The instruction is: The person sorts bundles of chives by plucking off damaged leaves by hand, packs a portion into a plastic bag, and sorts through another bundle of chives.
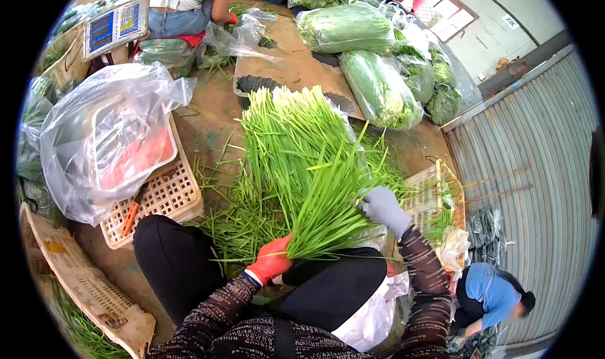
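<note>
My left hand (pixel 271 259) holds leaves (pixel 322 219). My right hand (pixel 384 209) touches their right side; I can't tell if it grips.

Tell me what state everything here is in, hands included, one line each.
Left hand: red-gloved, closed around green stalks.
Right hand: grey-gloved, at the stalks' edge; grip unclear.
Green stalks: loosely fanned, pale ends away from the person.
Loose clippings: scattered on the floor.
Clear bag: crumpled, draped over a tray.
Orange-handled tool: lying on a crate.
Scale display: tilted, reading illegible.
Large bundle: wrapped in clear plastic.
</note>
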`<state>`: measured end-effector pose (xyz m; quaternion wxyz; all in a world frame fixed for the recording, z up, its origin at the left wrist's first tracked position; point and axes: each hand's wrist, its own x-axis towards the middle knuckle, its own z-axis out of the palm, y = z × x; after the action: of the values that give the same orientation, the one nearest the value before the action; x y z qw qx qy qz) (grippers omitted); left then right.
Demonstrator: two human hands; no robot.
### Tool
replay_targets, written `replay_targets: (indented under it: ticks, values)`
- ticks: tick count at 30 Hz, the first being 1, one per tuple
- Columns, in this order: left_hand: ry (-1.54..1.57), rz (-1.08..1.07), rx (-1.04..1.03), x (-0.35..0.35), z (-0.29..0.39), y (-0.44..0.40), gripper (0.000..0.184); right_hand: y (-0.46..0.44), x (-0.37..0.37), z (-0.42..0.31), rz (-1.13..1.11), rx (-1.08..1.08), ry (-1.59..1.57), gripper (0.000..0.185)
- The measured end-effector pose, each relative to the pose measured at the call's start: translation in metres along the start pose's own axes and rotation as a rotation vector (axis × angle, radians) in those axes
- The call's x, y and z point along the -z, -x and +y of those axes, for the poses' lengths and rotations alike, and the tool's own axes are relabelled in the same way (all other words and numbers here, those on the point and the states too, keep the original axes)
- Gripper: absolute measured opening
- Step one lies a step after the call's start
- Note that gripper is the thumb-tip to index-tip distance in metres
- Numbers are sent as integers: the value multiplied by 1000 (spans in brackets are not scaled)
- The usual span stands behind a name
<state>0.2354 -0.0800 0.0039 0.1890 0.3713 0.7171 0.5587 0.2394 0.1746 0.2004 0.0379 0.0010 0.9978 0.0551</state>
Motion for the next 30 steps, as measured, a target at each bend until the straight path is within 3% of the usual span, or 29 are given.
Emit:
replay_targets:
  ticks: [2, 4, 6, 7, 10, 13, 15, 16, 18, 19, 21, 22, 24, 26, 28, 30]
  values:
    - [-12, -14, 16, -2, -4, 1, 55, -2, 14, 17, -66, -29, 179, 16]
    - [-19, -8, 11, -6, -10, 2, 55, -6, 53, 36, 346, -86, 78, 17]
    - [-26, -6, 18, -3, -3, 3, 54, -19, 100, 13, 527, -505, -628, 25]
    - [-11, 2, 8, -1, 1, 2, 54, -22, 112, -3, 524, -508, -630, 25]
    - [-22, 3, -6, -2, 0, -1, 54, -41, 135, -65, 80, -188, -681, 31]
    - [-33, -25, 20, 7, 13, 3, 52, -65, 86, -21, 6, -283, -558, 32]
    - [-63, -32, 38, 6, 11, 1, 53, -80, 63, 6, -177, -295, 242, 29]
    - [-64, -20, 38, 2, 3, 2, 53, -78, 60, 6, -348, -465, -295, 26]
    - [-115, -38, 26, 4, 1, 5, 56, -75, 55, -18, -395, -537, -619, 27]
    - [-105, -60, 58, 4, 2, 5, 58, -74, 40, -16, -400, -538, -624, 27]
    - [-105, -64, 57, 2, -2, 6, 58, -73, 9, -10, -106, -226, -149, 26]
    - [-102, -56, 51, 0, -5, 5, 59, -72, 5, -6, -110, -229, -152, 26]
    - [-59, -36, 59, 0, 1, 4, 58, -72, 6, -10, 100, -388, -54, 24]
    - [-29, 24, 3, -4, -4, 0, 57, -73, -3, -6, 211, -515, -135, 19]
    - [30, 32, 3, -9, -11, -4, 55, -76, -28, 12, 438, -506, -887, 14]
    - [84, 41, 7, -7, -9, -3, 54, -85, -47, 30, 515, -498, -974, 14]
